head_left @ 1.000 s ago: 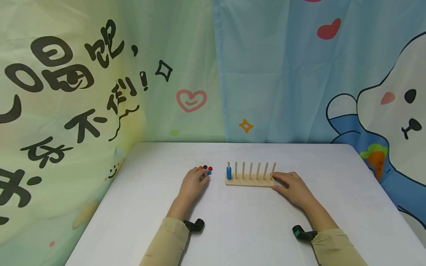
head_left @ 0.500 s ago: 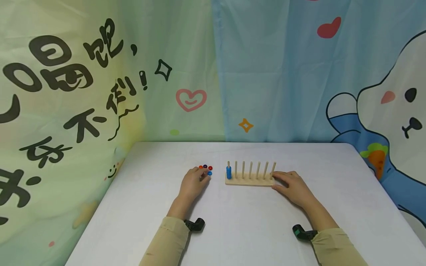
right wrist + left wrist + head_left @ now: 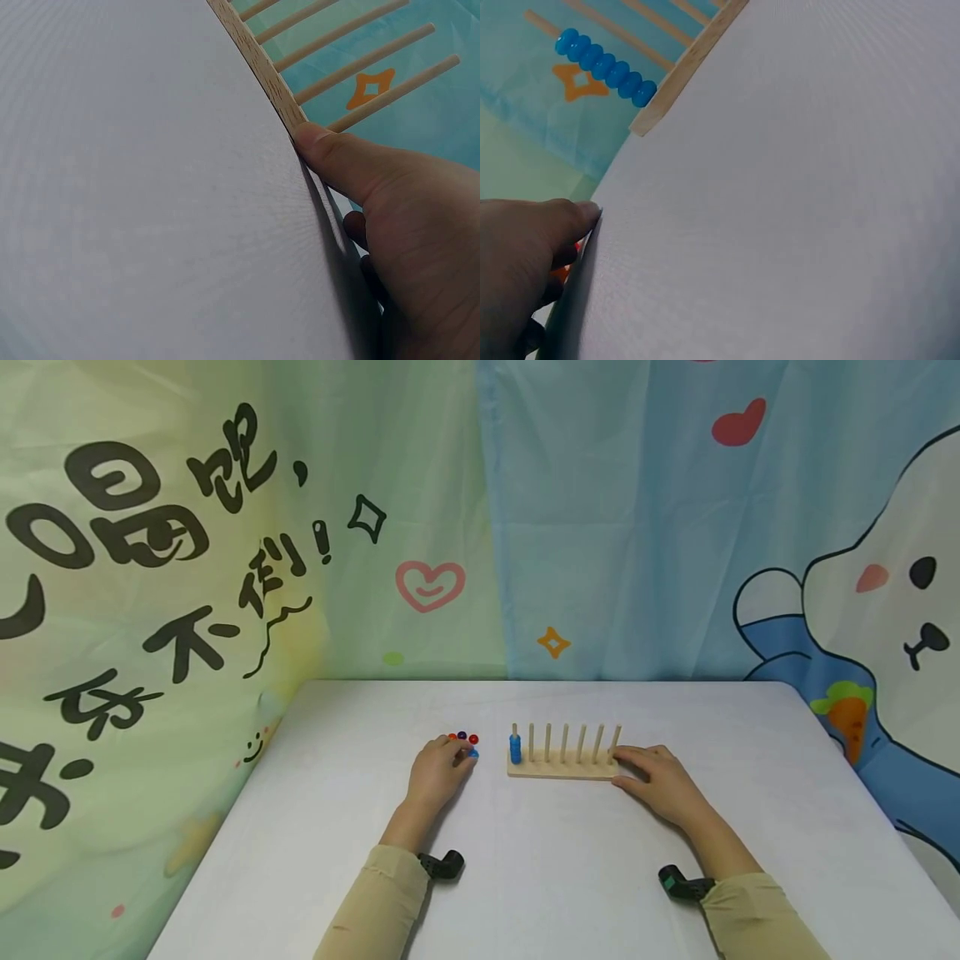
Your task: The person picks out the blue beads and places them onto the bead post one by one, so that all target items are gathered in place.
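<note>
My left hand [image 3: 438, 770] is at the small group of beads, with a blue bead [image 3: 473, 753] pinched at the thumb and fingertips; in the left wrist view the thumb hides it. Just beyond the fingers lie a red bead [image 3: 473, 739], a dark purple bead [image 3: 462, 735] and an orange bead [image 3: 452, 737]. To the right stands a wooden peg board [image 3: 562, 771] with a row of upright pegs. Its leftmost peg carries a stack of blue beads [image 3: 606, 67]; the other pegs are bare. My right hand [image 3: 663, 783] grips the board's right end, thumb on the front edge.
Everything lies on a white-covered table [image 3: 555, 877]. A printed curtain [image 3: 585, 527] hangs behind the table's far edge. A black wrist camera [image 3: 442, 865] sits on the left wrist, and another wrist camera [image 3: 686, 885] on the right.
The left hand and the blue bead at its fingertips have shifted very slightly to the right and nearer. The right hand and the peg board stay in place.
</note>
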{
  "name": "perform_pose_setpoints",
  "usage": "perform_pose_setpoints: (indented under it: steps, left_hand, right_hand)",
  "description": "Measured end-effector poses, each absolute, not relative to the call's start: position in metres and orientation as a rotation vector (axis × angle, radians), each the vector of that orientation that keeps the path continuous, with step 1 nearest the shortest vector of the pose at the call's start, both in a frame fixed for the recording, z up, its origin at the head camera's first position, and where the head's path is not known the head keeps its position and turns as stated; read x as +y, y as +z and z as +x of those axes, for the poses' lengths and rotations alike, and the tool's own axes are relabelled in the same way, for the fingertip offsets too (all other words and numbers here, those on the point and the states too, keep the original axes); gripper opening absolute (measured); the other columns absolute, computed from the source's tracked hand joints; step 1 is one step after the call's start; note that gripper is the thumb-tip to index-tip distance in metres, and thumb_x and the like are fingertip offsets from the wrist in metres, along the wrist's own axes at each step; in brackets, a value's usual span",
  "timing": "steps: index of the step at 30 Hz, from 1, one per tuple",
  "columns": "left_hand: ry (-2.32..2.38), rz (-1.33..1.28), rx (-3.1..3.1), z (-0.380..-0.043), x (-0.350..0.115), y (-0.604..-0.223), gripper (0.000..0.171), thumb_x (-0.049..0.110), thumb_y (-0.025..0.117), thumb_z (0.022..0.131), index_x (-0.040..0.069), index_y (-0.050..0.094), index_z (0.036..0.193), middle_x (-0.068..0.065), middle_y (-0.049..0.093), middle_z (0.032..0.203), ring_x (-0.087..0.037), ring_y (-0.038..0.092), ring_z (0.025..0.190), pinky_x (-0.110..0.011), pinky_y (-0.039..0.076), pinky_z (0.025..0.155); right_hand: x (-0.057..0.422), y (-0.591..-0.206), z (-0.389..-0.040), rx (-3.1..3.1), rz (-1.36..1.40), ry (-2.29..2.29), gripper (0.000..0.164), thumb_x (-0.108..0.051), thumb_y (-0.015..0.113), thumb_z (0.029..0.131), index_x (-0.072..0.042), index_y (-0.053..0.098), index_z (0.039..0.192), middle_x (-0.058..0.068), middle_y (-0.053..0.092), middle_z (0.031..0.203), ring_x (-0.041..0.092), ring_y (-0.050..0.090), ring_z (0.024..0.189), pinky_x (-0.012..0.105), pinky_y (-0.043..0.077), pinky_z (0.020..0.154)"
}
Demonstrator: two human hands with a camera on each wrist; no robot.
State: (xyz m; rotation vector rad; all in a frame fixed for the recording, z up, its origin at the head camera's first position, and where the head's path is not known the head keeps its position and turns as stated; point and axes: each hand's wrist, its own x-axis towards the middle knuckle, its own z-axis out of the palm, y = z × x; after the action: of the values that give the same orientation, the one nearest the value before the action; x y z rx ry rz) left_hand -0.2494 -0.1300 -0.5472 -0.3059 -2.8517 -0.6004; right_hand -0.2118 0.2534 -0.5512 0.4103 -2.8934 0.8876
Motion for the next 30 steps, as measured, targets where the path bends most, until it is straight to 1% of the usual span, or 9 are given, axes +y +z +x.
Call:
perform_pose_setpoints:
  steps: [8,12,16,21,26,30]
  left_hand:
    - [-0.729,-0.315,-2.861,-0.250,-0.128,-0.540,0.024,0.032,0.071,0.092,0.016,0.072,0.110,0.002,0.065,0.095,-0.014,0.058,0.089,-0.033,0.051,0.082]
    - [-0.854,-0.363,-2.839,-0.252,-0.126,-0.530,0.023,0.029,0.068,0.094,0.015,0.071,0.111,0.000,0.067,0.099,-0.014,0.061,0.090,-0.033,0.052,0.082]
    - [-0.954,-0.406,-2.817,-0.255,-0.124,-0.516,0.022,0.028,0.068,0.095,0.014,0.071,0.111,-0.001,0.069,0.099,-0.014,0.062,0.087,-0.031,0.052,0.079]
    - [-1.040,-0.451,-2.799,-0.260,-0.124,-0.499,0.022,0.030,0.067,0.095,0.015,0.070,0.112,0.001,0.070,0.098,-0.012,0.059,0.085,-0.028,0.049,0.076]
    - [-1.109,-0.499,-2.775,-0.263,-0.123,-0.484,0.022,0.033,0.066,0.096,0.019,0.070,0.112,0.005,0.068,0.096,-0.011,0.056,0.080,-0.026,0.047,0.068]
    - [-1.142,-0.553,-2.764,-0.264,-0.118,-0.473,0.022,0.036,0.065,0.096,0.023,0.069,0.114,0.008,0.067,0.093,-0.011,0.057,0.077,-0.026,0.047,0.062]
  right_hand:
    - [0.253,-0.550,-0.214,-2.891,0.433,0.874,0.052,-0.034,0.072,0.090,-0.014,0.059,0.137,0.010,0.063,0.132,0.030,0.052,0.112,0.056,0.043,0.096]
    - [0.253,-0.550,-0.214,-2.891,0.431,0.864,0.052,-0.034,0.072,0.090,-0.014,0.059,0.137,0.010,0.064,0.132,0.030,0.053,0.112,0.056,0.043,0.096]
    - [0.254,-0.551,-0.213,-2.893,0.426,0.862,0.052,-0.034,0.072,0.090,-0.015,0.060,0.136,0.010,0.063,0.132,0.031,0.052,0.113,0.057,0.043,0.096]
    - [0.254,-0.551,-0.212,-2.890,0.420,0.859,0.052,-0.035,0.072,0.090,-0.015,0.060,0.136,0.010,0.063,0.132,0.030,0.052,0.112,0.057,0.043,0.096]
    - [0.253,-0.550,-0.212,-2.884,0.415,0.865,0.052,-0.036,0.072,0.090,-0.015,0.060,0.136,0.011,0.063,0.133,0.030,0.052,0.111,0.056,0.043,0.095]
    - [0.252,-0.549,-0.211,-2.888,0.414,0.868,0.052,-0.036,0.072,0.090,-0.014,0.060,0.136,0.011,0.063,0.133,0.030,0.052,0.112,0.057,0.042,0.096]
